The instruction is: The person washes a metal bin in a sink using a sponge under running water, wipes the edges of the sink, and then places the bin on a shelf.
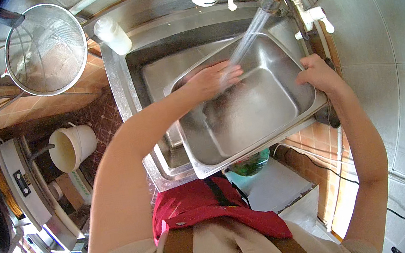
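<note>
A deep rectangular stainless steel pan (253,113) is tilted over the sink (123,99), its near corner jutting past the sink's front edge. My right hand (316,72) grips the pan's right rim, thumb on the inner side. Over the pan's far left part, my left hand (215,79) is stretched out with nothing seen in it; it is slightly blurred, and whether it touches the steel is unclear. Water from the metal faucet (271,0) streams down onto the left fingers and into the pan.
A white plastic bottle (113,35) stands on the sink's back left corner. A round mesh strainer (45,49) hangs at upper left. A white bucket (73,146) is at left below. White valves (314,17) and tiled wall (369,74) bound the right side.
</note>
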`<state>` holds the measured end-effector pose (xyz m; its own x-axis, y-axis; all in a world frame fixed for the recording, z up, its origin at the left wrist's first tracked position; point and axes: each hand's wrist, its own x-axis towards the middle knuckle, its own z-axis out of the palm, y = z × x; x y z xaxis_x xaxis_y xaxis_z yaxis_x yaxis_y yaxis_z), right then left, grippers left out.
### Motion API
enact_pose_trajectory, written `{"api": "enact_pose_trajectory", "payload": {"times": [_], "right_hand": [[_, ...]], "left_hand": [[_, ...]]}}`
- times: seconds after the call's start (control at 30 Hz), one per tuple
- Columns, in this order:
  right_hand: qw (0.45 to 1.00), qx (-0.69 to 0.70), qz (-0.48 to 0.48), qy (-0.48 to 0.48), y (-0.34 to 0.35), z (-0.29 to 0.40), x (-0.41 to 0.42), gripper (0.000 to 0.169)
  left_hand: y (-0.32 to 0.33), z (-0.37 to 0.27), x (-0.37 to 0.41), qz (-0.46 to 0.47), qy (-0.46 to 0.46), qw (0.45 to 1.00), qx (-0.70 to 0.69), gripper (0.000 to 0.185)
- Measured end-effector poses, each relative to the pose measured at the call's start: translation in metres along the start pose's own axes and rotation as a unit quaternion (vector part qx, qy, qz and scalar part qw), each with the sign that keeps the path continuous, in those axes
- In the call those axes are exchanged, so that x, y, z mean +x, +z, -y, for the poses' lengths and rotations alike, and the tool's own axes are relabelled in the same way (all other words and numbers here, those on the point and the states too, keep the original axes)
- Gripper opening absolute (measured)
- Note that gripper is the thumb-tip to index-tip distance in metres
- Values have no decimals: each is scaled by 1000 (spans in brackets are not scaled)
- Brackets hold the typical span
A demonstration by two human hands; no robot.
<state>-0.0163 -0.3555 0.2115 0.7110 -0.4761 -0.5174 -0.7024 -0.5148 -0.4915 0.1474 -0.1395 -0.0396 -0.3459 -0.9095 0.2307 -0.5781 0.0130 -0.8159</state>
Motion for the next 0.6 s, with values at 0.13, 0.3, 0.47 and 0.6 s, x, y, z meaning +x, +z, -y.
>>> {"api": "enact_pose_trajectory", "payload": {"times": [0.13, 0.3, 0.47, 0.6], "right_hand": [[1000, 2, 14, 3, -11, 4, -2, 22], [998, -49, 32, -13, -9, 9, 5, 24], [997, -54, 60, -13, 1, 11, 6, 24], [997, -35, 70, -29, 9, 21, 6, 26]], "left_hand": [[-35, 38, -28, 241, 188, 848, -434, 48], [-42, 26, -78, 260, 121, 723, -628, 37], [-14, 76, -38, 156, 162, 916, -331, 53], [-1, 84, -12, 67, 30, 921, -382, 55]]}}
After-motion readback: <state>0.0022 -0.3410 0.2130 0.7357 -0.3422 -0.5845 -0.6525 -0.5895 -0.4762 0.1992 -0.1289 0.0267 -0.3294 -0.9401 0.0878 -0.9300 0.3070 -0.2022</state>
